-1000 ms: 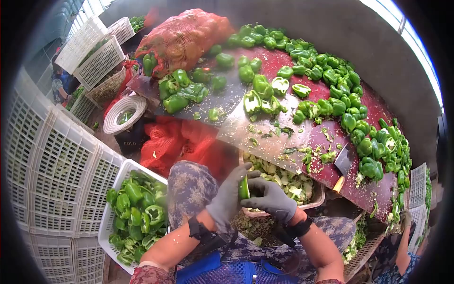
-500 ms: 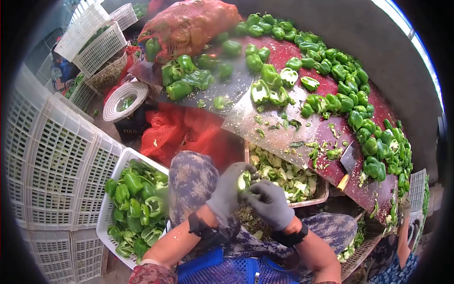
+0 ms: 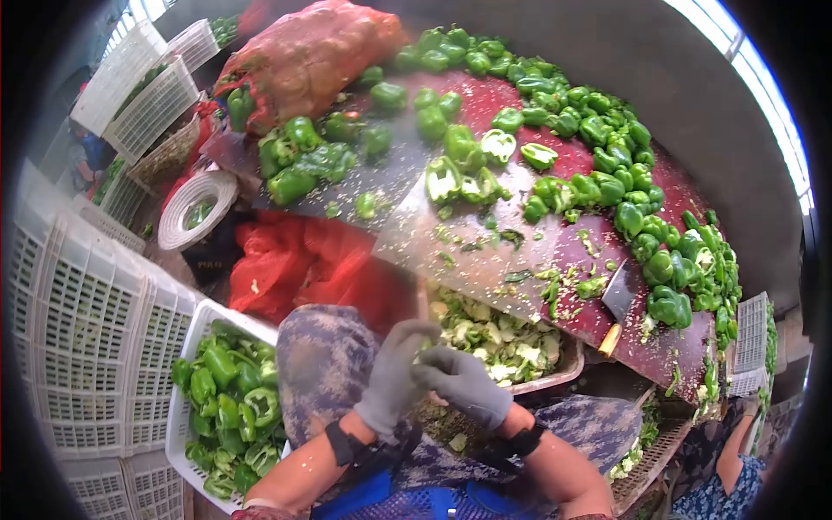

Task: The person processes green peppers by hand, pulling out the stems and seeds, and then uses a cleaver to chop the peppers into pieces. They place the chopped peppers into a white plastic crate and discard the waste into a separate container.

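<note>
My left hand (image 3: 392, 377) and my right hand (image 3: 466, 381), both in grey gloves, meet over my lap with fingers curled. A green pepper piece (image 3: 424, 345) is in the left hand, mostly hidden by the fingers; only a sliver shows. The right fingers are pinched against the left ones, and what lies between them is hidden. Just beyond the hands is a tray (image 3: 568, 374) of pale green pepper trimmings (image 3: 494, 338). To the left, a white crate (image 3: 179, 416) holds green peppers (image 3: 230, 390), some cut open.
Green peppers (image 3: 598, 130) line the far edge of the work table (image 3: 503, 251), with cut halves (image 3: 444, 179) nearer. A wooden-handled cleaver (image 3: 620, 290) lies at its near edge. Stacked white crates (image 3: 95, 321) stand left, a red mesh sack (image 3: 312, 61) behind. Another person's arm (image 3: 735, 442) shows at right.
The view has shifted, so the table and crates sit further left in the picture. My hands have drawn closer together, and the pepper piece, plainly visible before, is now mostly covered.
</note>
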Tool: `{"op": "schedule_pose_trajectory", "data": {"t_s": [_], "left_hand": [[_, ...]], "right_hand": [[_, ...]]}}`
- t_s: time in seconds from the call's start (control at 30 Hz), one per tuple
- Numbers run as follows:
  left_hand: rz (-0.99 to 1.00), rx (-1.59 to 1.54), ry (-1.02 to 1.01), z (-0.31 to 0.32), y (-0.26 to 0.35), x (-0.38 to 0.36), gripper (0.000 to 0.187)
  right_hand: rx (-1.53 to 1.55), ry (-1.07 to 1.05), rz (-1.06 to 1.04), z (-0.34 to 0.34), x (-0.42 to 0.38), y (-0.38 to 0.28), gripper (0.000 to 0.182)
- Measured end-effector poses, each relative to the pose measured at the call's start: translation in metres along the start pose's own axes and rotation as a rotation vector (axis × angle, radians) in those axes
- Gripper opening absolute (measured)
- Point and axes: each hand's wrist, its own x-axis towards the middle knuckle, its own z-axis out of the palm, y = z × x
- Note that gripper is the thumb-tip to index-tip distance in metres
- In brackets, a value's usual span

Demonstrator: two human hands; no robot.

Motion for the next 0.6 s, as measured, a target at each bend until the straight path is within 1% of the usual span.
{"op": "schedule_pose_trajectory", "data": {"t_s": [0.1,0.13,0.2,0.3,0.33,0.43,0.53,0.57,0.6], "left_hand": [[0.027,0.073,0.028,0.004,-0.013,-0.005,0.022],[-0.043,-0.01,0.05,0.007,-0.013,-0.008,0.023],[-0.191,-0.164,0.082,0.01,-0.008,-0.006,0.025],[-0.354,-0.285,0.087,0.017,-0.008,-0.005,0.025],[-0.354,-0.265,0.071,0.019,-0.009,-0.004,0.029],[-0.461,-0.47,0.091,0.021,0.003,0.0,0.027],[-0.276,-0.159,0.058,0.019,-0.021,-0.003,0.023],[-0.253,-0.124,0.064,0.019,-0.026,-0.004,0.023],[-0.233,-0.09,0.068,0.018,-0.025,-0.003,0.023]], "right_hand": [[0.087,-0.125,0.155,-0.008,0.003,-0.002,0.032],[0.043,-0.129,0.131,-0.013,0.007,-0.003,0.031],[0.09,-0.152,0.168,-0.016,0.006,-0.004,0.028],[0.132,-0.177,0.185,-0.018,0.008,0.001,0.024],[0.147,-0.192,0.191,-0.02,0.01,0.005,0.024],[0.178,-0.223,0.195,-0.022,0.016,0.016,0.022],[0.173,-0.229,0.143,-0.02,0.022,0.032,0.022],[0.169,-0.225,0.118,-0.018,0.025,0.036,0.022],[0.114,-0.152,0.071,-0.015,0.026,0.038,0.022]]}}
